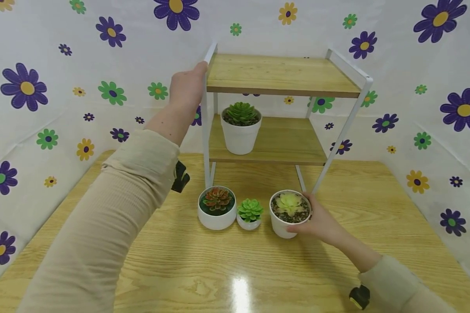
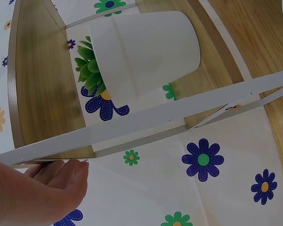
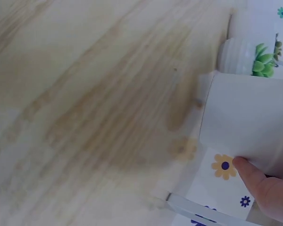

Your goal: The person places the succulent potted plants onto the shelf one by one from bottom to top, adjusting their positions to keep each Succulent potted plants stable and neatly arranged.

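At its upper left side, a two-tier wooden shelf with a white metal frame is gripped by my left hand; in the left wrist view the fingers curl at the frame's upright. My right hand holds a white pot with a pale yellow-green succulent from its right side, thumb at the front, in front of the shelf. The right wrist view shows that pot's plain wall with a fingertip against it. On the lower tier stands a taller white pot with a green succulent.
Left of the held pot, a small white pot with a bright green succulent stands beside a wide white bowl with a reddish succulent. Everything is on a wood-grain table. Flower-patterned cloth hangs behind and at both sides.
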`<control>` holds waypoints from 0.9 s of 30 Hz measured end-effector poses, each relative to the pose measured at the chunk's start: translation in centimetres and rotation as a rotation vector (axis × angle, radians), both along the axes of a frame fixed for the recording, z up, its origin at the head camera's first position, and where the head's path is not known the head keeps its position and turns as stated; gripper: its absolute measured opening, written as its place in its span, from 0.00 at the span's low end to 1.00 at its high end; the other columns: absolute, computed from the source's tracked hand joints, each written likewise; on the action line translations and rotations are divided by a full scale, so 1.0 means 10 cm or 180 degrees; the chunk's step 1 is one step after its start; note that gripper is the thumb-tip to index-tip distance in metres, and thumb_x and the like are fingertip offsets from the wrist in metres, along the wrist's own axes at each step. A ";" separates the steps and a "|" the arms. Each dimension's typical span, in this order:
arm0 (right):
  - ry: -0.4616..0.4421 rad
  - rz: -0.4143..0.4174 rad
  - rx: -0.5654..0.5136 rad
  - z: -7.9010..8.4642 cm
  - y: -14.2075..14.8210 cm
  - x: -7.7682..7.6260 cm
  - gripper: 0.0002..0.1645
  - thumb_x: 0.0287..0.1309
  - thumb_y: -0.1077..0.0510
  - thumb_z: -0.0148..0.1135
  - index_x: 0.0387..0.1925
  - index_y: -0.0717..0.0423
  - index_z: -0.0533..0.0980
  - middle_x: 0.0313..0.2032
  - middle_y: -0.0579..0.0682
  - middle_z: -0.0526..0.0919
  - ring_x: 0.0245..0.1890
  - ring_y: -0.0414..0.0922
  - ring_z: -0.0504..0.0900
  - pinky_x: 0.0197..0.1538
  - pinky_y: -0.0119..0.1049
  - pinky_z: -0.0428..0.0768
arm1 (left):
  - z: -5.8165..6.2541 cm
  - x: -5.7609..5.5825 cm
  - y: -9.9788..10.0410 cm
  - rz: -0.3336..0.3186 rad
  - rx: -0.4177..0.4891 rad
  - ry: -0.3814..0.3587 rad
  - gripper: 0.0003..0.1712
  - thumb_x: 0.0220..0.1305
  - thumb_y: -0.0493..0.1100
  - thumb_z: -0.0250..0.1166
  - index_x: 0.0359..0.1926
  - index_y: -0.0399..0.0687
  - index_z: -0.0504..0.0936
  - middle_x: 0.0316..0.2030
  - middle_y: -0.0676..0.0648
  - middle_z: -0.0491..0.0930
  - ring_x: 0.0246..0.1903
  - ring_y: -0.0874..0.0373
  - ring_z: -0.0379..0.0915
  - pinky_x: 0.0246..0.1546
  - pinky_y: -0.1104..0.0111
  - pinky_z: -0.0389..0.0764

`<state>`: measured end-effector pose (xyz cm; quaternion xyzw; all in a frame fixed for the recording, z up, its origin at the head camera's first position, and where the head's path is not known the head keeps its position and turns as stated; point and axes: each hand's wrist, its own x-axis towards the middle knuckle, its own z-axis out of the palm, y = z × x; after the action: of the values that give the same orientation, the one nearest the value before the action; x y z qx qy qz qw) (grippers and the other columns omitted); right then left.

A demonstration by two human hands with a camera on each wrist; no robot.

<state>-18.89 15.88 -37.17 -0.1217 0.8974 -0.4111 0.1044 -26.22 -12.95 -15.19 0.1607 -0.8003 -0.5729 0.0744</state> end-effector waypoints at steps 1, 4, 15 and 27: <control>0.0013 0.0014 0.0009 0.02 0.01 0.00 0.65 0.39 0.48 0.76 0.68 0.70 0.45 0.63 0.71 0.60 0.62 0.66 0.64 0.60 0.58 0.67 | 0.00 0.00 0.00 0.0006 -0.0010 -0.0006 0.32 0.67 0.64 0.41 0.66 0.56 0.65 0.63 0.54 0.66 0.59 0.61 0.61 0.62 0.68 0.64; -0.0002 0.0053 -0.0051 0.11 0.03 0.01 0.64 0.40 0.48 0.75 0.68 0.70 0.46 0.63 0.71 0.61 0.61 0.65 0.65 0.59 0.57 0.68 | 0.00 0.00 -0.01 0.0020 0.0010 -0.0017 0.33 0.67 0.65 0.41 0.66 0.56 0.64 0.63 0.54 0.66 0.58 0.62 0.61 0.62 0.68 0.65; 0.0132 0.0065 -0.0338 0.57 0.12 -0.01 0.58 0.42 0.56 0.74 0.66 0.70 0.49 0.62 0.69 0.61 0.61 0.63 0.65 0.60 0.56 0.68 | -0.02 0.00 -0.02 0.0021 0.0018 -0.0039 0.33 0.67 0.65 0.41 0.66 0.56 0.64 0.64 0.54 0.65 0.58 0.62 0.60 0.62 0.69 0.65; 0.0246 -0.0210 -0.0114 1.34 0.06 -0.16 0.59 0.47 0.53 0.70 0.70 0.64 0.43 0.67 0.66 0.56 0.65 0.58 0.59 0.66 0.55 0.60 | 0.01 0.01 0.01 0.0097 -0.0024 -0.0082 0.33 0.66 0.65 0.42 0.66 0.58 0.65 0.64 0.56 0.65 0.57 0.63 0.62 0.60 0.70 0.67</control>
<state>-20.49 16.52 -23.74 -0.1097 0.8967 -0.4254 0.0537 -26.17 -12.88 -15.10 0.1799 -0.8009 -0.5665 0.0734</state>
